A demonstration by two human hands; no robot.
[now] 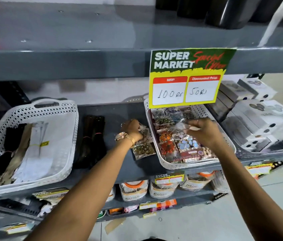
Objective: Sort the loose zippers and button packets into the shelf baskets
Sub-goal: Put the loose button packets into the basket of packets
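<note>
Reaching over the shelf (102, 173), the left hand (133, 130) grips a loose button packet (143, 132). The right hand (205, 131) pinches a clear packet (182, 126) over the right basket (156, 141), near the shelf's front edge.

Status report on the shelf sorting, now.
Left hand on loose button packets between baskets. Right hand holds a clear packet over right basket. Dark zippers loose on shelf. Nothing blocking.

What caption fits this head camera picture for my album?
Left hand gathers loose button packets; right hand drops one into the basket.
</note>
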